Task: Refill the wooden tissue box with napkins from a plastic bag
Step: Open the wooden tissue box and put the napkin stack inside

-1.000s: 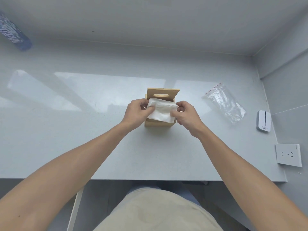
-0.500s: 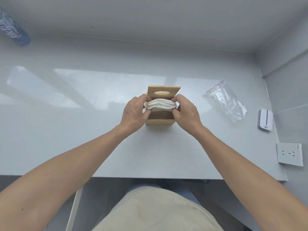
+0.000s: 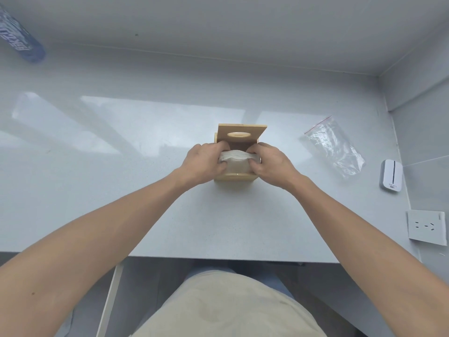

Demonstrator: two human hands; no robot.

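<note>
The wooden tissue box (image 3: 235, 177) stands in the middle of the grey table, its slotted lid (image 3: 241, 134) tipped open toward the back. A white stack of napkins (image 3: 237, 158) sits in the box's mouth, its upper edge level with the rim. My left hand (image 3: 202, 164) grips the stack's left end and my right hand (image 3: 269, 165) grips its right end, fingers curled over the top. The clear plastic bag (image 3: 334, 147) with a red zip strip lies flat and looks empty, to the right of the box.
A white device (image 3: 390, 175) lies by the right wall, with a wall socket (image 3: 426, 227) nearer me. A blue printed bottle (image 3: 20, 38) lies at the far left corner. The table's front edge (image 3: 218, 259) runs just above my lap.
The napkin stack went from held flat above the box to squeezed between both hands and lowered into the box's opening. Both hands have dropped with it.
</note>
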